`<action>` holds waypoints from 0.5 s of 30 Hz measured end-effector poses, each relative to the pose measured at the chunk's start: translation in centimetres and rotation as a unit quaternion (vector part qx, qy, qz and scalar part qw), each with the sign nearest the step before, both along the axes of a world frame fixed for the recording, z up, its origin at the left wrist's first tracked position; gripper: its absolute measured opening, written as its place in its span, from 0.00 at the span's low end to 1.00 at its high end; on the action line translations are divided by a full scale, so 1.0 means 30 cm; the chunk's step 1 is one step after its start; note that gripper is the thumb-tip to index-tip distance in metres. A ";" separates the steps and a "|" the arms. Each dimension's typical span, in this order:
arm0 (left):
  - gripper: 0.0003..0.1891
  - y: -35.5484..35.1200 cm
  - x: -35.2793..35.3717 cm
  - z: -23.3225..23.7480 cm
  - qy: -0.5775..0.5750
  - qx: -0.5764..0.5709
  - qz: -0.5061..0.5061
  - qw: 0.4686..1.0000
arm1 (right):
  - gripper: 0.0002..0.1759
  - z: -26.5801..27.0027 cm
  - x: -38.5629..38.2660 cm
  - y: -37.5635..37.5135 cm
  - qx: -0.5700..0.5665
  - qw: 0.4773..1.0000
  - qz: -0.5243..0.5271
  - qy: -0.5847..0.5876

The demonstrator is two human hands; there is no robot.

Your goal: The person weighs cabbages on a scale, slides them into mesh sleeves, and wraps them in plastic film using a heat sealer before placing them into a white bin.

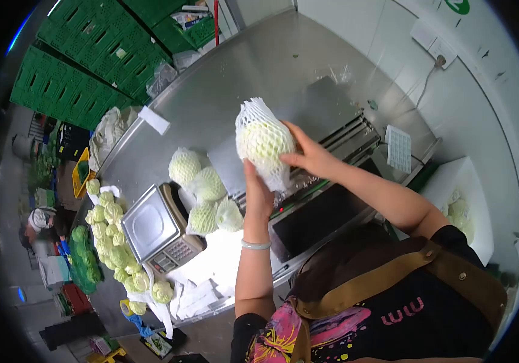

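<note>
A pale green cabbage in a white foam net (264, 143) is held up over the metal table between my two hands. My left hand (258, 187) presses against its lower left side, a pale bangle on the wrist. On its right side, my right hand (309, 152) has its fingers wrapped round the net. Several more netted cabbages (206, 184) sit on the table to the left, beside a weighing scale (152, 224).
Unwrapped cabbages (113, 233) are piled left of the scale. A black-topped machine (326, 221) with rollers lies below my hands. Green crates (84, 54) are stacked at the upper left. A white tub (462, 206) stands at the right. A person (45, 221) is at the far left.
</note>
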State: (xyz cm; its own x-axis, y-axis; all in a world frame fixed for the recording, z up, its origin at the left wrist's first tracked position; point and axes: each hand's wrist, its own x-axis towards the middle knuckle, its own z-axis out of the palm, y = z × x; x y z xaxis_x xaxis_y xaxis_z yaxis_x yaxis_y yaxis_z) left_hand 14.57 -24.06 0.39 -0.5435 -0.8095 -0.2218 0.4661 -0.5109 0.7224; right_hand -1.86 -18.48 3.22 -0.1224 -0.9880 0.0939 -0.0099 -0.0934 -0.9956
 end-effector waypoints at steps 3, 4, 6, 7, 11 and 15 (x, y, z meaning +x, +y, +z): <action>0.26 -0.082 -0.125 -0.034 -0.101 -0.133 0.075 0.983 | 0.41 -0.044 -0.177 -0.071 0.014 0.987 -0.041 0.154; 0.25 -0.097 -0.146 -0.048 -0.128 -0.136 0.071 0.980 | 0.41 -0.070 -0.209 -0.093 0.026 0.983 -0.036 0.176; 0.23 -0.122 -0.163 -0.097 -0.230 -0.153 0.050 0.960 | 0.41 -0.126 -0.267 -0.111 0.066 0.976 -0.011 0.205; 0.21 -0.139 -0.162 -0.181 -0.341 -0.303 0.066 0.888 | 0.40 -0.147 -0.294 -0.115 0.094 0.972 0.008 0.214; 0.20 -0.069 -0.171 -0.114 -0.352 -0.282 0.052 0.891 | 0.41 -0.192 -0.335 -0.104 0.107 0.961 0.049 0.250; 0.20 -0.062 -0.177 -0.154 -0.343 -0.287 0.066 0.892 | 0.42 -0.221 -0.362 -0.129 0.076 0.974 0.083 0.195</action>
